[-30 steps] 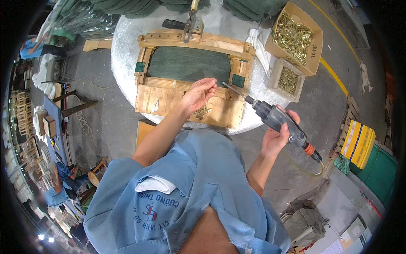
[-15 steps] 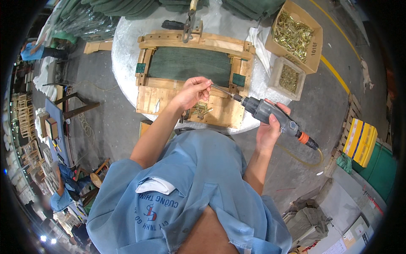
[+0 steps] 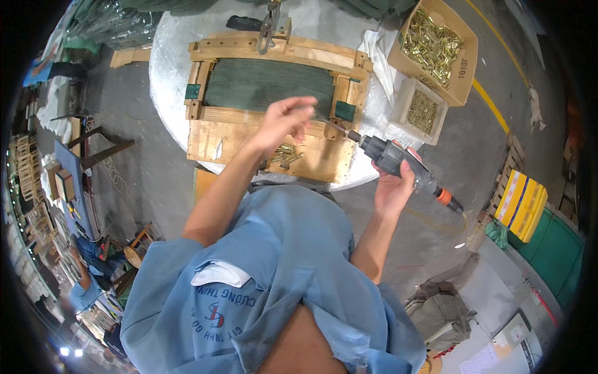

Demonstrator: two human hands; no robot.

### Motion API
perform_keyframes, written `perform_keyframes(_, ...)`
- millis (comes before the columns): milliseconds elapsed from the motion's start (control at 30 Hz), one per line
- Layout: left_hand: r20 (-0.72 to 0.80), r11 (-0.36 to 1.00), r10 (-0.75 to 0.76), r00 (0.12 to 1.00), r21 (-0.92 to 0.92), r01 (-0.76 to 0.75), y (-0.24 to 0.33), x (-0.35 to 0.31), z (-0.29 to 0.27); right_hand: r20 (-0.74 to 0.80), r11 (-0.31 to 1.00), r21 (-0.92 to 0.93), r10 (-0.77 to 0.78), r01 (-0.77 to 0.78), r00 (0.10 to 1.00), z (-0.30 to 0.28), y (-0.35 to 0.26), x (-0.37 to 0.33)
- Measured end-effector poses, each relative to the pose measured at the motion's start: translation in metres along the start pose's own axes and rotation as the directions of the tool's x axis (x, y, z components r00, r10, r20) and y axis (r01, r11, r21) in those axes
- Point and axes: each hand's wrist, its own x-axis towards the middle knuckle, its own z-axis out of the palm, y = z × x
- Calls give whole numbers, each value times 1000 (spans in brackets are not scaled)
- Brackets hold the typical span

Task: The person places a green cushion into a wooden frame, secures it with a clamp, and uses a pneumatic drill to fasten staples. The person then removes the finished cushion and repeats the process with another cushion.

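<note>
Leaving the driver bit (image 3: 334,124) (left hand (image 3: 285,123))

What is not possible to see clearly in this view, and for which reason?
In the head view:
Left hand: blurred; whether it pinches anything is unclear.
Right hand: partly hidden behind the power driver.
Green fabric: cut off by the upper edge.
Small pieces in the pale tub: too small to distinguish.

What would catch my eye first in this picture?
Probably the dark power driver held in the right hand, right of centre. Next, the green panel inside a wooden frame, upper middle, and the cardboard box of shiny gold-coloured fasteners at upper right.
</note>
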Motion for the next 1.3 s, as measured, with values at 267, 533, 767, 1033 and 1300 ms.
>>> perform_keyframes(267, 26, 368, 537, 843, 892, -262, -29, 88, -5, 172, 837, -400, -332, 374, 927, 39, -12, 32)
perform_keyframes(533, 321, -224, 310, 895, 940, -259, -54, 117, -11, 252, 832, -411, -289, 372, 924, 71, 16, 82)
perform_keyframes(767, 395, -372, 215, 893, 879, -299, -63, 131, -4, 324, 804, -443, -268, 396, 907, 77, 36, 95)
perform_keyframes(1033, 510, -535, 119, 852, 756, -378, -54, 128, 6, 343, 780, -470, -269, 412, 900, 84, 31, 93)
perform_keyframes(1300, 505, -583, -88, 859, 673, -455, -46, 142, 35, 337, 782, -481, -252, 396, 907, 88, 34, 94)
